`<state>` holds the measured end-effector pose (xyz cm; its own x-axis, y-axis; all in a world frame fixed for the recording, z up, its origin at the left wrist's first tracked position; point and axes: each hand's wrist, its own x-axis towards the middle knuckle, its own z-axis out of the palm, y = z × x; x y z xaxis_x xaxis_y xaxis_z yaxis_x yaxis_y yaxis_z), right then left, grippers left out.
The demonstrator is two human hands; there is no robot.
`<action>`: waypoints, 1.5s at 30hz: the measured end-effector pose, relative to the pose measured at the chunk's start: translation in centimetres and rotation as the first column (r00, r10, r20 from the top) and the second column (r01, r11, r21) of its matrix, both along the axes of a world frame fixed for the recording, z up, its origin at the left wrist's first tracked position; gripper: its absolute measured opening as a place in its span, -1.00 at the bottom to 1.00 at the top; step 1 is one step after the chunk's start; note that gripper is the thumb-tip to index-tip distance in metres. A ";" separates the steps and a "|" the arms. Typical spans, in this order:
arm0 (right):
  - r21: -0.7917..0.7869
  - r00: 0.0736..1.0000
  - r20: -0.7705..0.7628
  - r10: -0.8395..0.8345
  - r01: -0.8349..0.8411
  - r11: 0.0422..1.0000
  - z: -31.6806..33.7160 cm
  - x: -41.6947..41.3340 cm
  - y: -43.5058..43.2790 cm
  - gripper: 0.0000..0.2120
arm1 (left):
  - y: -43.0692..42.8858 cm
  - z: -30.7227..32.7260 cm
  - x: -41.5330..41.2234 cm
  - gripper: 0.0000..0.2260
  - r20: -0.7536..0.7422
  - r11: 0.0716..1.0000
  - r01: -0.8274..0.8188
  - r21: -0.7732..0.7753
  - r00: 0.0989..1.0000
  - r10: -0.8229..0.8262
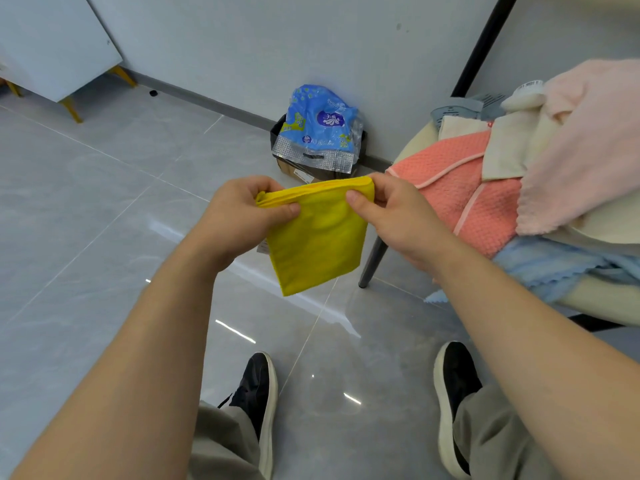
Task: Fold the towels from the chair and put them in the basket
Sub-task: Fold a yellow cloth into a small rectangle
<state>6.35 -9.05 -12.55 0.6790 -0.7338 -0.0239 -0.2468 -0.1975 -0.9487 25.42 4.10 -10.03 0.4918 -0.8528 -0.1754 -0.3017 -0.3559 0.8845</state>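
Observation:
A folded yellow towel point(317, 244) hangs in the air over the floor, held by its top edge. My left hand point(242, 213) pinches its upper left corner and my right hand point(398, 213) pinches its upper right corner. To the right stands the chair point(602, 299), piled with a coral waffle towel point(460, 188), a pale pink towel point(581, 150), cream towels point(509, 147) and a light blue towel point(550, 268) hanging over the seat's front. No basket is in view.
A black box point(287, 157) holding a blue plastic package point(320, 123) stands by the wall behind the towel. A white board on wooden legs point(52, 43) leans at the far left. A black pole point(481, 46) rises behind the chair. My shoes are on the grey tiles below.

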 end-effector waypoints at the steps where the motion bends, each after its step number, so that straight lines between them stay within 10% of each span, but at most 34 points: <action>1: -0.051 1.000 -0.004 -0.013 0.013 0.999 -0.1 0.1 0.1 -0.91 | 0.0 0.1 0.0 -0.89 -0.013 1.000 0.008 0.004 1.000 -0.008; 12: -0.272 0.996 -0.045 0.078 -0.087 0.958 -0.9 0.7 0.8 -0.90 | -0.4 0.6 -3.0 -0.82 -0.022 0.914 0.332 0.235 0.942 -0.336; 22: 0.377 0.851 -0.294 0.434 -0.314 0.871 -0.1 -1.8 -0.8 -0.41 | 1.3 2.4 0.3 -0.69 -0.487 1.000 0.028 0.011 0.873 -0.020; 27: 0.798 0.993 0.119 -0.007 -0.091 0.596 -0.4 -0.9 -1.0 -0.44 | 1.0 2.7 0.4 -0.79 -0.623 0.983 -0.176 -0.059 0.776 0.101; 32: 0.928 0.975 0.065 -0.214 0.019 0.371 -1.2 0.5 0.1 -0.60 | 0.0 2.1 -0.7 -0.79 -0.604 0.976 -0.211 -0.056 0.786 0.136; 37: 0.838 0.942 -0.105 -0.318 0.256 0.482 -2.5 1.8 0.9 -0.66 | -0.4 1.2 -1.1 -0.72 -0.533 0.987 -0.162 -0.011 0.836 0.131; 41: 0.357 0.896 -0.220 -0.386 0.442 0.823 -3.7 1.8 0.5 -0.52 | -0.4 0.8 -0.8 -0.75 -0.500 0.990 -0.136 0.034 0.855 0.135; 45: 0.191 0.899 -0.229 -0.372 0.417 0.889 -3.8 1.4 0.0 -0.51 | -0.3 0.6 -0.7 -0.84 -0.533 0.984 -0.148 0.100 0.827 0.179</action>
<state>7.76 -9.04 -16.32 0.3019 -0.8985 -0.3188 -0.4297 0.1703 -0.8868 24.69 3.79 -9.42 0.4380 -0.7506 -0.4946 0.2831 -0.4070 0.8684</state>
